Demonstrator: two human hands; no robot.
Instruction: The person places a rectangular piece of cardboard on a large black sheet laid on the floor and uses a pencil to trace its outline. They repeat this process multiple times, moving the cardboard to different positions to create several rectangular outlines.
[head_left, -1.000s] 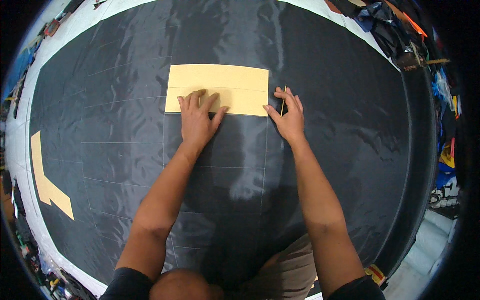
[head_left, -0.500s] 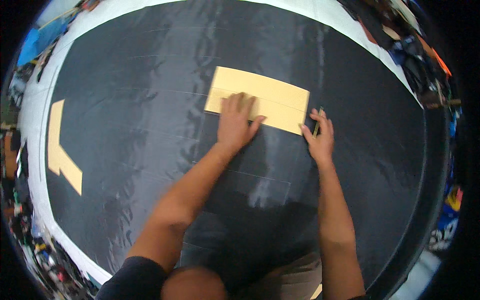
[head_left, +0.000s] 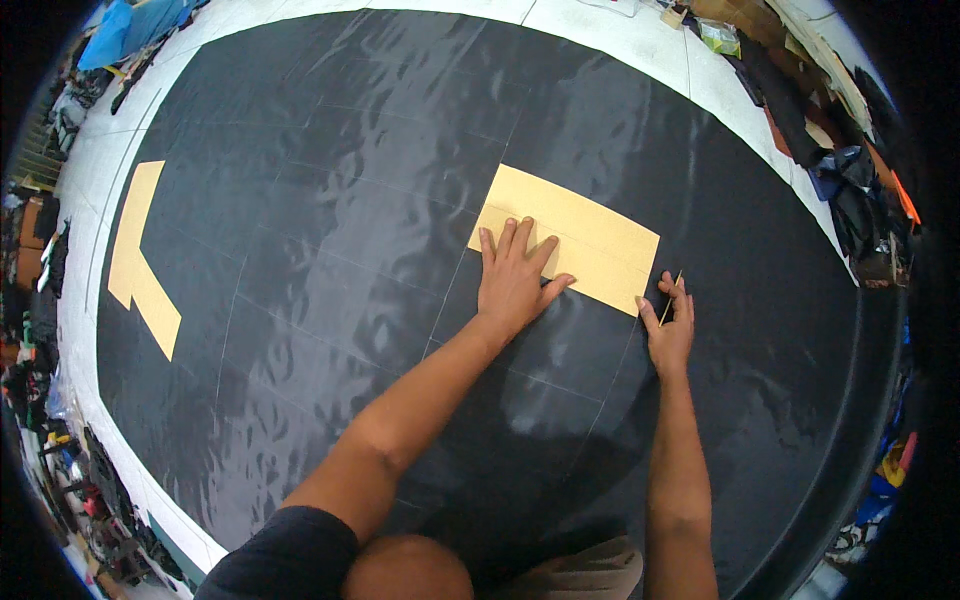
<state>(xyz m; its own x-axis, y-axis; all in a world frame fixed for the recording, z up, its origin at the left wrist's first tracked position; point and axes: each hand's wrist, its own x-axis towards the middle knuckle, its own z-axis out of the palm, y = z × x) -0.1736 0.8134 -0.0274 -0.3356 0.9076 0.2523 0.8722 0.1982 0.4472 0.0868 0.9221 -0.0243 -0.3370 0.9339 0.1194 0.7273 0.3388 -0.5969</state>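
Note:
A tan rectangular paper pattern piece (head_left: 590, 232) lies flat on a large sheet of shiny black fabric (head_left: 330, 210) spread on the floor. My left hand (head_left: 512, 282) presses flat on the lower left part of the pattern, fingers spread. My right hand (head_left: 668, 328) rests on the fabric at the pattern's lower right corner and pinches a thin pale marking stick (head_left: 672, 297) against the edge. Faint chalk lines cross the fabric.
A second tan pattern piece (head_left: 138, 260), shaped like an angled strip, lies on the fabric at far left. White floor tiles (head_left: 620, 30) border the fabric. Piles of cloth and clutter (head_left: 850, 170) line the right side, and more clutter lines the left edge.
The view has swung left, so the pattern and hands now sit further right. My left hand stays on the pattern, and my right hand stays at its right corner.

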